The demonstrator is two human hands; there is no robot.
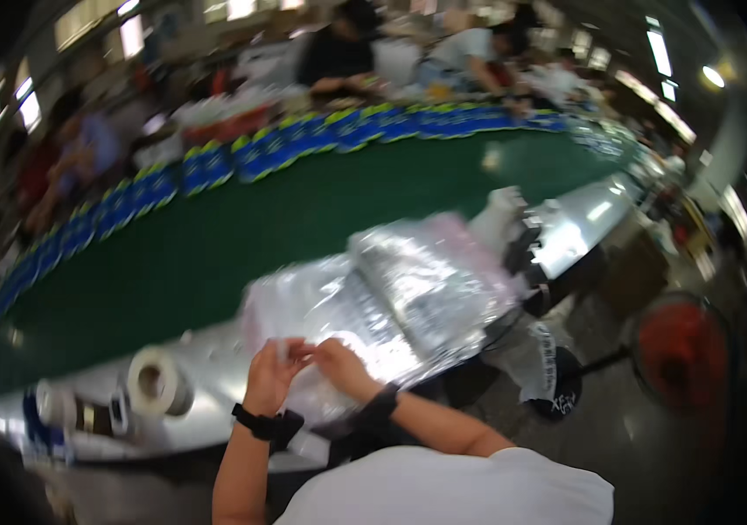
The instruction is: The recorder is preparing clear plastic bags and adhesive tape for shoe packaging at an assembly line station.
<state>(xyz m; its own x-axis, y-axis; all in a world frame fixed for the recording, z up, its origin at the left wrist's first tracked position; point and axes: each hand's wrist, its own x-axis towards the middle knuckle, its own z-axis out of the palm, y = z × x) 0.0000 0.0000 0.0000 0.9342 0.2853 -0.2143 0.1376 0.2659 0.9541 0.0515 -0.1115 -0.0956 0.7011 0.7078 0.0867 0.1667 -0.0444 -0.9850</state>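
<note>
My left hand and my right hand meet over the front edge of the metal table. Their fingers are closed in a pinch, tip to tip. A small whitish bit shows at the left fingers, too blurred to name. Just beyond and under the hands lies a spread of clear plastic bags, shiny and wrinkled. A thicker stack of clear bags rests to its right, partly over it. Both wrists wear dark bands.
On the left of the table stand a roll of white tape and a tape dispenser. A green conveyor belt runs behind, with blue packages lined along its far side. Co-workers sit beyond. A red round stool is at right.
</note>
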